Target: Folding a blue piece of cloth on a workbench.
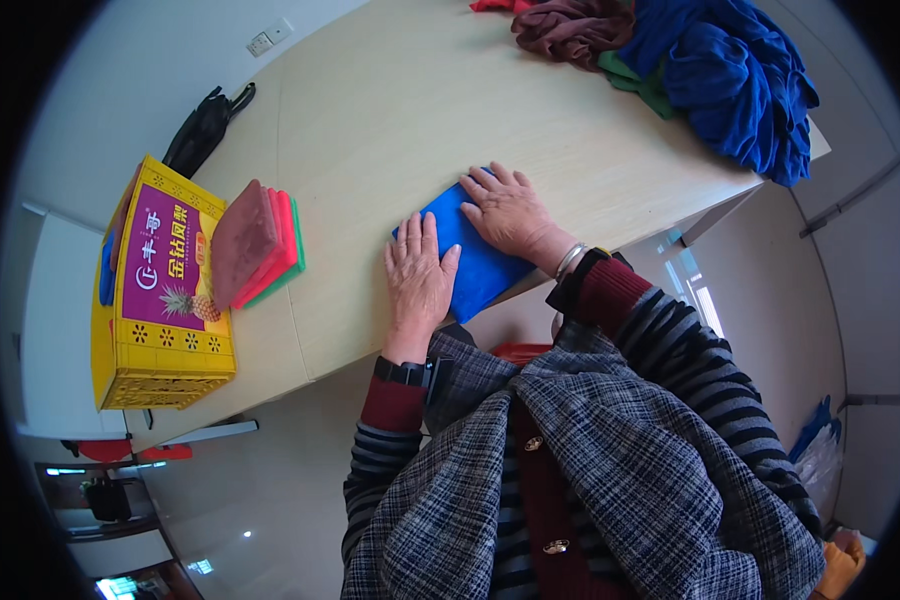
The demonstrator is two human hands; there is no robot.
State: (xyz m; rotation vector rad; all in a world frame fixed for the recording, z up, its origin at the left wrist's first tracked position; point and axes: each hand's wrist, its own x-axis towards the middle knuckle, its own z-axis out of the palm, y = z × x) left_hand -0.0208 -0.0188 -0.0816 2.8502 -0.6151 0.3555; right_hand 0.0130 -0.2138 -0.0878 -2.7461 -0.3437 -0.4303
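A blue folded cloth [478,262] lies flat on the light wooden table [390,130], close to its front edge. My left hand [418,280] rests on the cloth's left side, fingers stretched out and thumb apart. On the far right part of the same cloth, my right hand [510,212] lies palm down with its fingers spread. Neither hand grips anything; both are open, and they cover part of the cloth's top. One corner of the cloth reaches toward the table's front edge.
Brown, red and green folded cloths [250,245] stand against a yellow cardboard box [175,350] at left. Behind the box is a black bag [200,130]. Loose blue cloths [735,85] are heaped at the far right, beside a crumpled brown cloth [570,30] and a green one [640,85].
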